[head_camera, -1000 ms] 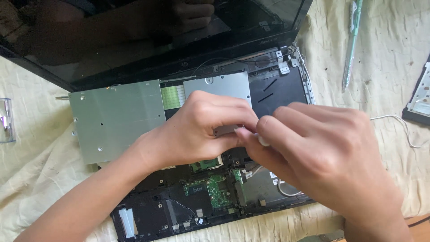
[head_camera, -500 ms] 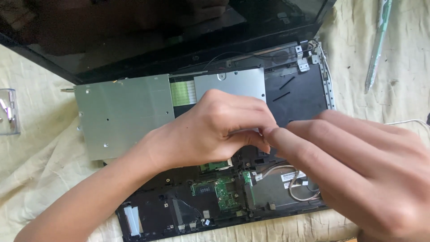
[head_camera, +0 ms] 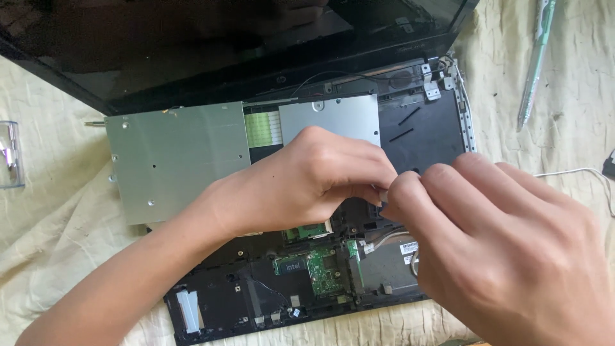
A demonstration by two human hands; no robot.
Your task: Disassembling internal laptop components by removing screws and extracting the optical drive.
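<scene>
An opened black laptop [head_camera: 429, 138] lies on a cream cloth, its keyboard side stripped to bare insides. A silver metal plate [head_camera: 176, 160] covers the left part, with a smaller plate [head_camera: 333, 118] beside it. A green circuit board [head_camera: 317, 266] shows near the front edge. My left hand [head_camera: 307, 182] and my right hand [head_camera: 506, 256] meet fingertip to fingertip over the middle of the chassis. Both pinch something small there that the fingers hide. The dark screen [head_camera: 211, 45] tilts back at the top.
A long pale green tool [head_camera: 535, 64] lies on the cloth [head_camera: 51, 218] at the upper right. A clear plastic container [head_camera: 9, 154] sits at the left edge. A white cable [head_camera: 576, 172] runs off to the right.
The view has shifted, so the laptop sits further right and lower. Both hands stay together, pinching at the same spot over the chassis.
</scene>
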